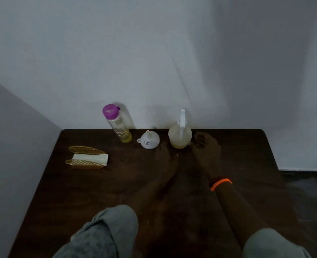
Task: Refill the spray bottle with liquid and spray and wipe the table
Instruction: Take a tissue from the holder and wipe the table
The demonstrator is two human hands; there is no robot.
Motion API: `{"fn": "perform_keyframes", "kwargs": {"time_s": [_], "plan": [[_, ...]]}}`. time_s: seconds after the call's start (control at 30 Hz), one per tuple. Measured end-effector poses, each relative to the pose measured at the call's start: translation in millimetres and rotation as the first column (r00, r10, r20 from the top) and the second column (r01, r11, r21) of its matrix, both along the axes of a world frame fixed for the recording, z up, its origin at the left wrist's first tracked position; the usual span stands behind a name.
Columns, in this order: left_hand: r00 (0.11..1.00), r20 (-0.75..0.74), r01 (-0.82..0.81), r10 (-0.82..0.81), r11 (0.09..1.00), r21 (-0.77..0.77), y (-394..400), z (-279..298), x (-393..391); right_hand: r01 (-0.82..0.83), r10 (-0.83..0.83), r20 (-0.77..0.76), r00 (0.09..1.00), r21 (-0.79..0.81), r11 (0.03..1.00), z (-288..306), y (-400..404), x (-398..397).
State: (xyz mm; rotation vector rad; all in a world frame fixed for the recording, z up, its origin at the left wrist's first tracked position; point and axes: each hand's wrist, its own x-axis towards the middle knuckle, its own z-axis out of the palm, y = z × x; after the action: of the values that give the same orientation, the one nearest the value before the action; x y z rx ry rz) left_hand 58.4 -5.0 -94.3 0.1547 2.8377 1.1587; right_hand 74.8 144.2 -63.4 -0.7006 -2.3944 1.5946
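A round translucent spray bottle (179, 135) with a white trigger head stands at the back of the dark wooden table (79, 192). My right hand (206, 146) is at its right side, fingers curled against its base. My left hand (166, 155) reaches toward its left side, just short of it, fingers apart. A white funnel (148, 140) lies upside down to the left of the spray bottle. Further left stands a tall clear bottle (119, 125) with a purple cap and some yellow liquid at the bottom.
A gold holder (85, 157) with folded white tissues sits at the left of the table. The table's back edge meets a pale wall (154, 62). The scene is dim. An orange band (220, 183) circles my right wrist.
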Motion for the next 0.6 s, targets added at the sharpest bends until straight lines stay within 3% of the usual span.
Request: {"fn": "perform_keyframes", "kwargs": {"time_s": [0.2,0.43,0.6], "plan": [[0.984,0.178,-0.004,0.0,1.0,0.024,-36,22,54,-0.026,0.022,0.135,0.991,0.027,0.999,-3,-58,62],[0.987,0.145,-0.077,0.073,0.997,0.024,-93,12,82,-0.165,0.157,0.164,0.974,0.035,0.986,-6,-129,83],[0.956,0.207,-0.222,0.207,0.974,0.054,-173,20,81,-0.272,0.26,0.191,0.947,0.04,0.961,-2,-181,77]]}}
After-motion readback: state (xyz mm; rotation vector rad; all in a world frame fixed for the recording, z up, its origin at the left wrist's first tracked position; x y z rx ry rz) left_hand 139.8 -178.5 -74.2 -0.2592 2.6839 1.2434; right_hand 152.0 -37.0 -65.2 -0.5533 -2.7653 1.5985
